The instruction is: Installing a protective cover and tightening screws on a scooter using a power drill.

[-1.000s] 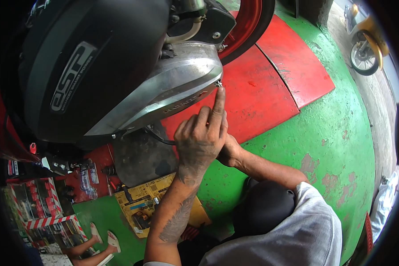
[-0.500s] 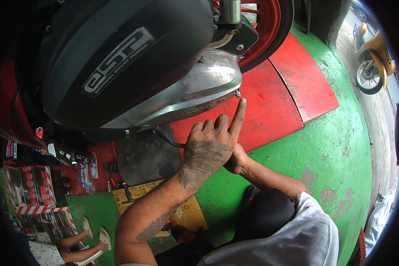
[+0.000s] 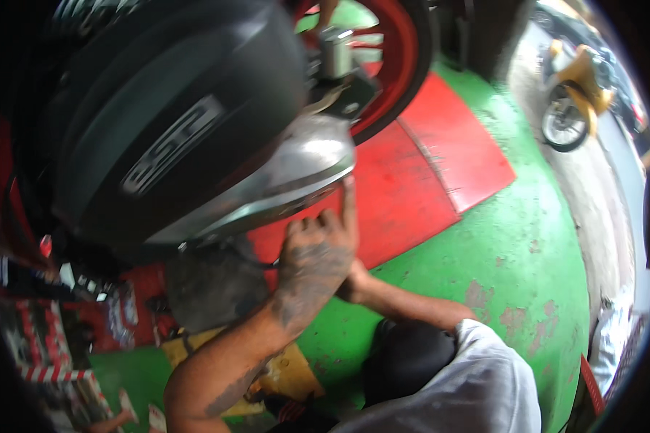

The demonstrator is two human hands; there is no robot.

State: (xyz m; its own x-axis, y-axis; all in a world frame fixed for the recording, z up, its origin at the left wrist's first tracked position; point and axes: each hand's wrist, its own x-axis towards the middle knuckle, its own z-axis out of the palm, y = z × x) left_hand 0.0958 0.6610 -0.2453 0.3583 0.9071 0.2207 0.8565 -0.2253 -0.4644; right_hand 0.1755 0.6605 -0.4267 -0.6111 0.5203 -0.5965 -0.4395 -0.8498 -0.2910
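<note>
At the far left edge, a red-and-white striped strip (image 3: 47, 374) lies low on the floor beside blurred red and white packages (image 3: 119, 312). A flat yellow cardboard sheet (image 3: 282, 372) lies on the green painted floor (image 3: 527, 260) under the forearm. Above, a large black rounded scooter body panel (image 3: 173, 130) carries a slanted grey oblong label (image 3: 173, 144). Below it curves the shiny silver metal exhaust cover (image 3: 282, 187). The left hand (image 3: 314, 260) has its index finger stretched up, touching the cover's right tip, the other fingers curled. The right hand (image 3: 354, 285) is mostly hidden behind it; I cannot tell its grip. Further right sit a red-rimmed wheel (image 3: 404, 65), a red ramp plate (image 3: 426, 173), and a parked yellow scooter (image 3: 574, 108).
</note>
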